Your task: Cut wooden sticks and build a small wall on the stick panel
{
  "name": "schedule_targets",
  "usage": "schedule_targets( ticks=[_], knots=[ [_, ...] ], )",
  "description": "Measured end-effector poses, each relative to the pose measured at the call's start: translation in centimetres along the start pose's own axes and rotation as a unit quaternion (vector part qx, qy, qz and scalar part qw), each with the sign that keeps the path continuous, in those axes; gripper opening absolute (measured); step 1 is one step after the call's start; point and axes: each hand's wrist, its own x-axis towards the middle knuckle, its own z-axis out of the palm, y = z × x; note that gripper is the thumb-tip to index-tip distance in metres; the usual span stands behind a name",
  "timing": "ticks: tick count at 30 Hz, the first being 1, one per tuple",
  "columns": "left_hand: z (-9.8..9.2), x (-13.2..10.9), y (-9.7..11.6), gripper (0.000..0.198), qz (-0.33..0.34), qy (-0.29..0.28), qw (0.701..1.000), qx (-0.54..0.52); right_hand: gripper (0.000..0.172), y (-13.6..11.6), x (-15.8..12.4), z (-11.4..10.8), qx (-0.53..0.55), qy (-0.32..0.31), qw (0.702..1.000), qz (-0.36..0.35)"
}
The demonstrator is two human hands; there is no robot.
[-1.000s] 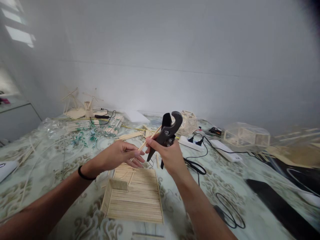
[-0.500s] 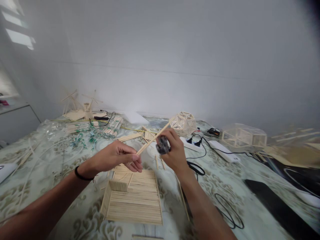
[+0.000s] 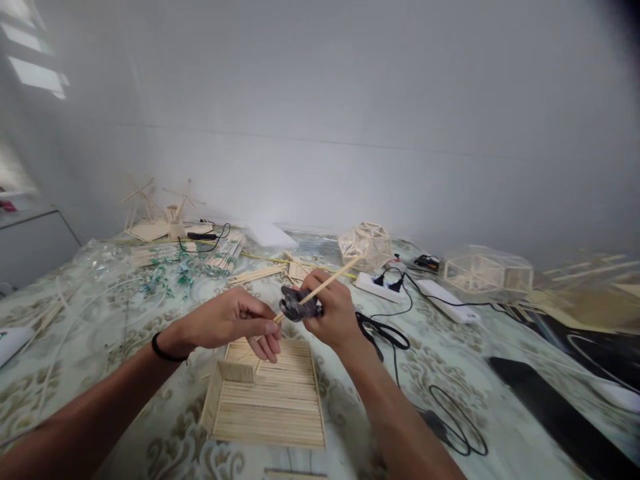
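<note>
Between the thumb and fingers of my left hand (image 3: 245, 327) is a thin wooden stick (image 3: 339, 272), slanting up to the right; whether it is one stick or two together I cannot tell. My right hand (image 3: 333, 310) is closed around dark pliers (image 3: 299, 305), their head at the stick just beyond my left fingertips. The handles are mostly hidden in my palm. Below both hands, a model floor of wooden sticks (image 3: 273, 407) lies on the table, with low stick walls (image 3: 235, 372) standing at its left corner.
Bundled sticks (image 3: 227, 252) and plastic wrapping (image 3: 103, 260) lie back left, near stick windmill models (image 3: 175, 217). Behind my right hand are a stick dome (image 3: 365, 243) and a power strip (image 3: 380, 287) with black cables. A long black object (image 3: 555, 407) lies at right.
My right hand has moved left and slightly down, bringing the pliers onto the stick near my left fingers. My left hand has shifted only a little.
</note>
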Motion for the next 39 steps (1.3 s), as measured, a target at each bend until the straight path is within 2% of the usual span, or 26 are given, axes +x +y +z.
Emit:
schedule_targets(
  ticks=[4, 7, 9, 12, 14, 17, 19, 20, 22, 23, 25, 27, 30, 34, 37, 39],
  knots=[
    [-1.1, 0.4, -0.3, 0.039, 0.001, 0.009, 0.999, 0.039, 0.005, 0.8, -0.3, 0.4, -0.05, -0.032, 0.996, 0.06],
    [-2.2, 0.8, -0.7, 0.04, -0.009, 0.014, 0.99, 0.138, 0.009, 1.2, -0.4, 0.7, -0.087, -0.063, 0.986, 0.129],
    [-2.9, 1.0, -1.3, 0.036, -0.028, 0.045, 0.97, 0.236, 0.011, 1.3, -0.4, 0.9, -0.092, -0.085, 0.977, 0.173],
    [-3.6, 1.4, -2.9, 0.039, -0.046, 0.095, 0.918, 0.383, 0.008, 1.3, -0.3, 1.1, -0.093, -0.104, 0.968, 0.209],
    [-4.1, 1.6, -3.8, 0.036, -0.046, 0.103, 0.897, 0.428, 0.008, 1.1, -0.4, 1.1, -0.097, -0.107, 0.967, 0.209],
    [-4.6, 1.6, -4.1, 0.026, -0.042, 0.116, 0.892, 0.434, 0.012, 0.6, -0.4, 1.2, -0.085, -0.109, 0.972, 0.191],
    [-4.8, 1.4, -3.4, 0.026, -0.031, 0.132, 0.903, 0.407, 0.013, 0.3, -0.5, 1.4, -0.065, -0.114, 0.975, 0.179],
    [-4.8, 1.1, -2.9, 0.028, -0.015, 0.13, 0.924, 0.36, 0.013, 0.1, -0.6, 1.5, -0.055, -0.119, 0.976, 0.173],
    [-4.5, 0.6, -1.9, 0.039, 0.035, 0.096, 0.973, 0.208, 0.012, -0.3, -0.7, 1.9, -0.038, -0.128, 0.978, 0.16],
    [-4.2, 0.4, -1.5, 0.048, 0.067, 0.069, 0.988, 0.123, 0.011, -0.5, -0.7, 2.0, -0.032, -0.131, 0.979, 0.153],
    [-3.5, 0.1, -1.0, 0.063, 0.117, 0.022, 0.993, -0.005, 0.01, -0.9, -0.9, 2.3, -0.02, -0.135, 0.982, 0.133],
    [-2.8, 0.0, -1.0, 0.067, 0.133, -0.009, 0.988, -0.074, 0.013, -1.3, -0.9, 2.4, -0.008, -0.135, 0.985, 0.107],
    [-1.9, 0.1, -1.3, 0.06, 0.112, -0.038, 0.987, -0.112, 0.016, -1.8, -1.0, 2.5, 0.007, -0.129, 0.988, 0.085],
    [-1.4, 0.2, -1.2, 0.058, 0.103, -0.044, 0.985, -0.131, 0.013, -1.9, -1.2, 2.6, 0.024, -0.131, 0.987, 0.092],
    [-1.8, 0.2, -1.0, 0.06, 0.097, -0.031, 0.985, -0.137, 0.013, -1.9, -1.2, 2.4, 0.044, -0.115, 0.988, 0.097],
    [-2.4, 0.2, -1.1, 0.059, 0.102, -0.002, 0.986, -0.13, 0.008, -2.0, -1.1, 2.1, 0.062, -0.088, 0.988, 0.111]
  ],
)
